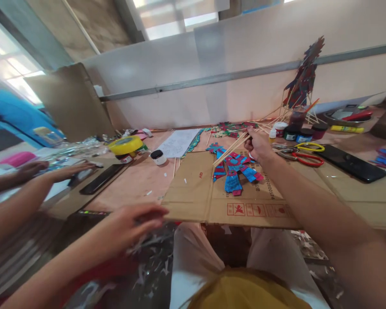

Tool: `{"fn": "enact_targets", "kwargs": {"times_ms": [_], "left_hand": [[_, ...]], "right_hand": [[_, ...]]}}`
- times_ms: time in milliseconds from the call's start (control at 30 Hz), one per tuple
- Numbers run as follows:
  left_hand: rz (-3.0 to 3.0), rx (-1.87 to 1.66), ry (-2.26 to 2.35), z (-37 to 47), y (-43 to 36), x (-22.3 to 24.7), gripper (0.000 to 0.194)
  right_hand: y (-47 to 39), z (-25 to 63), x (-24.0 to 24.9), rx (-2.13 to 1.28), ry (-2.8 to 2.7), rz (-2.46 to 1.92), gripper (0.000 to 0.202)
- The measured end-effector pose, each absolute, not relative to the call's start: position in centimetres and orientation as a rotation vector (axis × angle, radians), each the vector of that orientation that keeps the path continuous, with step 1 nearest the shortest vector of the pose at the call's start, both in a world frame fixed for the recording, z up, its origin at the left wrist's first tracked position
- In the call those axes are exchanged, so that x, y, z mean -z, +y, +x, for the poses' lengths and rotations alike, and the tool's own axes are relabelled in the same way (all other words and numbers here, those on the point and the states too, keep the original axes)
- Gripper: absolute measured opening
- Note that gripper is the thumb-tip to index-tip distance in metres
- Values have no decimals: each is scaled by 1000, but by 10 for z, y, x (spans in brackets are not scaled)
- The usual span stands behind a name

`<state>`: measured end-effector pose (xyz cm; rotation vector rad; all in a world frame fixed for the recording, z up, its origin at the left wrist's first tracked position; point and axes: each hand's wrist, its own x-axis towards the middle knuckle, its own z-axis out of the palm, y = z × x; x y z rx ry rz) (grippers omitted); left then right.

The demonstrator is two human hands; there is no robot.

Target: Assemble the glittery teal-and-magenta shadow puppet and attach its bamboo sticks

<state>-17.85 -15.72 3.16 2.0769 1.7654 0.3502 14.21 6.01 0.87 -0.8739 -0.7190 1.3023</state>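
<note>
My right hand (257,143) is closed around several thin wooden sticks (230,150), whose ends slant down to the left. Below and beside them is a blue and red cut-out figure (234,174) with jointed limbs, over the brown cardboard sheet (189,184). Whether the sticks are fastened to the figure I cannot tell. My left hand (143,221) hovers by the cardboard's front left corner, fingers stretched out and holding nothing.
Scissors (309,159), a black phone (354,163) and paint jars (305,135) stand at right. Another stick-mounted figure (304,79) leans on the back wall. Yellow tape (125,145) and a white jar (158,158) are left, near another person's hand (72,171).
</note>
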Motion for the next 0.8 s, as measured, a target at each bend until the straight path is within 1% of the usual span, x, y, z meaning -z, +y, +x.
{"fn": "enact_targets", "kwargs": {"times_ms": [33,100,167,233,300,400,500,600,800], "left_hand": [[2078,-374,1721,-168,-138,-37,36],[2077,-582,1745,-142,-103,-43,39],[1981,-772,1642,-112,-74,-40,40],[1757,-791,1400,-86,-52,-29,45],[1505,-663,1097,-66,-36,-14,50],[1286,-632,898,-51,-23,4,49],[1177,-749,890,-42,-17,14,42],[1199,-840,960,-34,-13,18,37],[1318,-806,1086,-34,0,18,30]], "right_hand": [[56,137,-7,-1330,-749,-870,26],[46,127,-6,-1389,-825,-859,26],[35,118,-4,-1444,-916,-840,26],[27,110,-1,-1475,-999,-811,24],[22,105,2,-1485,-1060,-789,27],[23,103,6,-1474,-1118,-761,30],[29,106,9,-1426,-1134,-763,33],[36,110,12,-1393,-1118,-807,34],[44,114,19,-1376,-1150,-870,35]]}}
